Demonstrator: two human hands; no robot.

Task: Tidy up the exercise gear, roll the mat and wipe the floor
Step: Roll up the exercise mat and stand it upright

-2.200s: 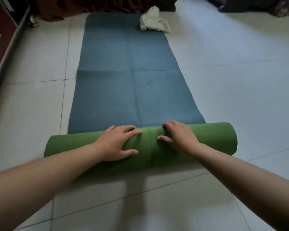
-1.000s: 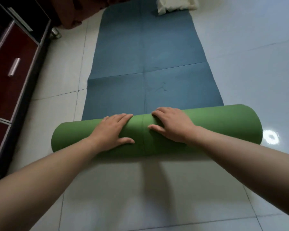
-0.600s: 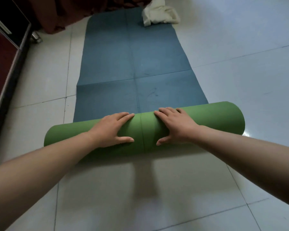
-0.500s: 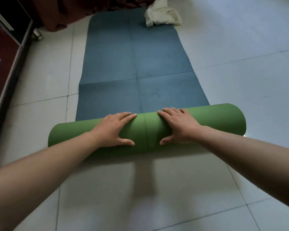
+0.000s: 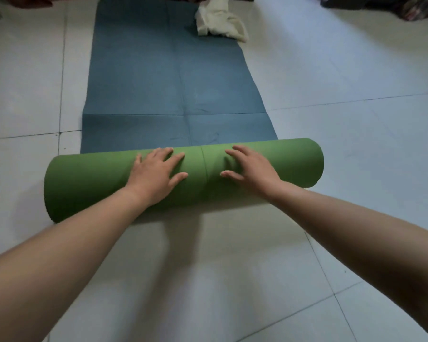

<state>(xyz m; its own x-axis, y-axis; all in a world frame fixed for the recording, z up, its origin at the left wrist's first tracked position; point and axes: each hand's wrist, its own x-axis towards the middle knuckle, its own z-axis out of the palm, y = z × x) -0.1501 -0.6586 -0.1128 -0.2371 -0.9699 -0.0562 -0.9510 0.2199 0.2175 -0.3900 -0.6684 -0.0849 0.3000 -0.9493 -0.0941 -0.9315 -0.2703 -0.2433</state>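
rolling further up the blue mat [image 5: 168,77] since a moment ago, the green roll [image 5: 89,178] is growing under the left hand [image 5: 156,176] and right hand [image 5: 250,169], both pressing flat, gripping nothing, while the cloth [image 5: 219,21] is waiting ahead, so over half is remaining.

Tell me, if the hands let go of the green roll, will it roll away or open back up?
The green roll is round, so a push would likely roll it. Probably springy: it may loosen once the left hand and right hand lift.
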